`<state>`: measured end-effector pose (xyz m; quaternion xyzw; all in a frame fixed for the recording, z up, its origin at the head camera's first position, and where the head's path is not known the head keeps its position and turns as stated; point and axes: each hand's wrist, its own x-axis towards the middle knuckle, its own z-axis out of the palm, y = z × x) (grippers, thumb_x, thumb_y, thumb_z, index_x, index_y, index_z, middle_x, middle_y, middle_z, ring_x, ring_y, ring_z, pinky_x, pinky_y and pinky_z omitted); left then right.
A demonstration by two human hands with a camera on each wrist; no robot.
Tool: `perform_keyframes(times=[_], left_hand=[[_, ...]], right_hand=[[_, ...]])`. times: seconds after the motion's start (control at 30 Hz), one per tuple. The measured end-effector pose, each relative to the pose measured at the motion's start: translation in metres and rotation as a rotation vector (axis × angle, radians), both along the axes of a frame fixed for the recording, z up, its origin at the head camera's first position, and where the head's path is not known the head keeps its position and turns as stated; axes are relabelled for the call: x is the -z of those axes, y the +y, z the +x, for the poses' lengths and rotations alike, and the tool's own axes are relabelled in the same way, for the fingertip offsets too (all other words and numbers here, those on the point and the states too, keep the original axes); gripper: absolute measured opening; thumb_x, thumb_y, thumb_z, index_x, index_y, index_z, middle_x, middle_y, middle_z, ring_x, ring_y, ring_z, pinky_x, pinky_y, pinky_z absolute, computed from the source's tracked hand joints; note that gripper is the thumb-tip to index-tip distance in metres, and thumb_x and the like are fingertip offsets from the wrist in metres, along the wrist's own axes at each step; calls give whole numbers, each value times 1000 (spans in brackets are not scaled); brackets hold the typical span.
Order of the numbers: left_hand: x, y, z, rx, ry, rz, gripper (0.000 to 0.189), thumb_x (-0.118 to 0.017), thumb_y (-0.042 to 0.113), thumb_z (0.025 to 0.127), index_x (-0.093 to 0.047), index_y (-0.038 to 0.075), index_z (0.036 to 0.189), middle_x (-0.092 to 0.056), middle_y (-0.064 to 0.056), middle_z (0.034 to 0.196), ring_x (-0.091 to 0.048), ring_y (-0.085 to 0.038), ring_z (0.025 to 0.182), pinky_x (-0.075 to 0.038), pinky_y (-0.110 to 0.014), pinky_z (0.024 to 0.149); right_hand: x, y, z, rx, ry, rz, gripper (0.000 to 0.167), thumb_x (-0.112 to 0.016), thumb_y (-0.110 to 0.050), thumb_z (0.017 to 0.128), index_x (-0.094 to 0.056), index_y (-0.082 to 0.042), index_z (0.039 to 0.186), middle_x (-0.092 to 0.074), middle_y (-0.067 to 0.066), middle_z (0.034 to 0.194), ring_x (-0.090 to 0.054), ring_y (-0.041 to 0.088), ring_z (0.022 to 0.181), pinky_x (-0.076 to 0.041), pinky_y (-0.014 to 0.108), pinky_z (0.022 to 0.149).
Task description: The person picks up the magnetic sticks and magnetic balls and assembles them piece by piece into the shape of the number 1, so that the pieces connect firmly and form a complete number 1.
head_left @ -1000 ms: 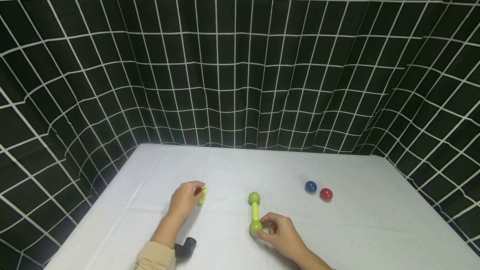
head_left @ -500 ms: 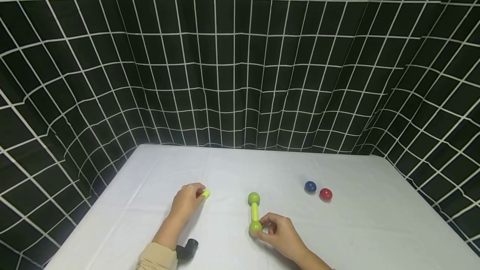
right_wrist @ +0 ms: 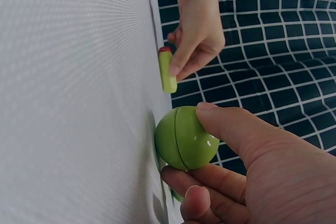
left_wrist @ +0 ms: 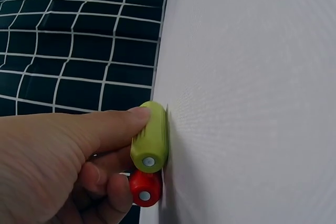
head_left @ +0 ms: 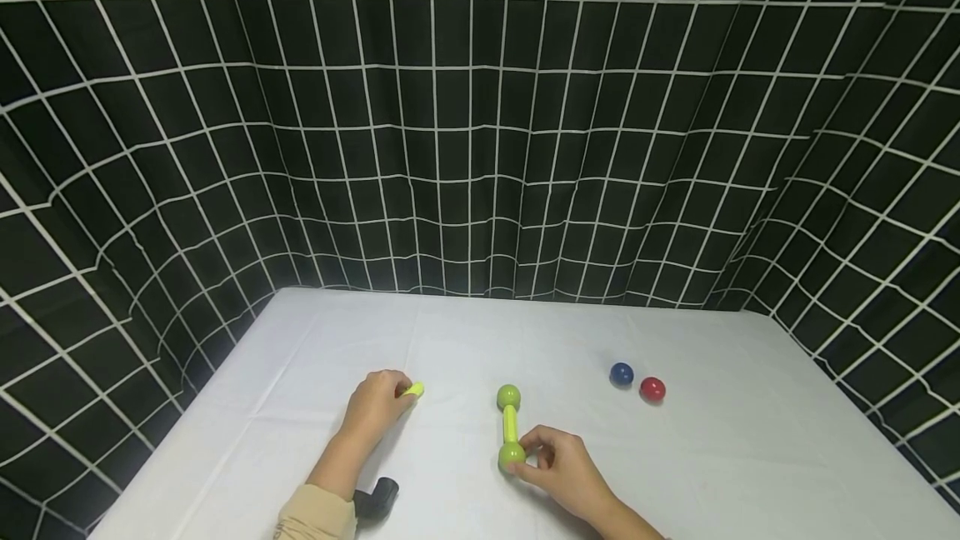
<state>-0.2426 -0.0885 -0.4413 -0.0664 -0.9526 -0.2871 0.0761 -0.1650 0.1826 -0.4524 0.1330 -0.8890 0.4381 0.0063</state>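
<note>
My left hand (head_left: 377,400) pinches a yellow-green rod (left_wrist: 150,137) low over the table, thumb on its side. In the left wrist view a red rod (left_wrist: 146,188) lies against it by the curled fingers; both show a round metal disc at the end. My right hand (head_left: 561,467) grips the near green ball (head_left: 512,457) between thumb and fingers. A seam runs round that ball in the right wrist view. From it a second yellow-green rod (head_left: 510,424) leads to a far green ball (head_left: 508,397), all lying on the table.
A blue ball (head_left: 621,374) and a red ball (head_left: 652,390) lie toward the right on the white-covered table (head_left: 720,457). A dark bent piece (head_left: 378,498) sits beside the left sleeve. Behind stands a black curtain (head_left: 480,148) with a white grid.
My left hand has shifted slightly right, and the yellow-green rod has turned to point more rightward. The red rod has dropped out of sight in the head view. My right hand stays put.
</note>
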Motion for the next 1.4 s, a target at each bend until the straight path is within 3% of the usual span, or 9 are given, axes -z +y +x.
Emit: perform_keyframes(times=[0.4,1.07,1.23,1.4], left_hand=[[0,5,3,-3,-27,-44,19,-75,16,76,-69,2,86,-66,-3,73,-54,-10,62,-51,-29,61],[0,8,5,2,12,-88,19,-76,17,75,-70,3,85,-67,-5,78,-58,-14,65,-51,-33,62],[0,11,6,-10,26,-65,20,-75,20,76,-69,4,86,-69,-6,77,-59,-13,64,-52,-32,62],[0,14,5,0,11,17,23,-75,20,76,-68,3,89,-69,-8,80,-62,-14,67,-53,-31,61]], right_hand=[[0,0,0,2,-3,-15,30,-78,-27,73,-66,-5,89,-50,-5,60,-37,-3,48,-33,15,40],[3,0,-1,-3,-1,-12,31,-77,-30,73,-66,-6,90,-50,-6,59,-37,-3,48,-34,14,40],[3,0,-2,-1,8,-5,29,-77,-28,73,-66,-6,89,-50,-6,59,-36,-3,48,-34,14,40],[2,0,-3,-9,32,-11,28,-78,-26,73,-66,-5,88,-54,-4,63,-36,-4,48,-33,14,40]])
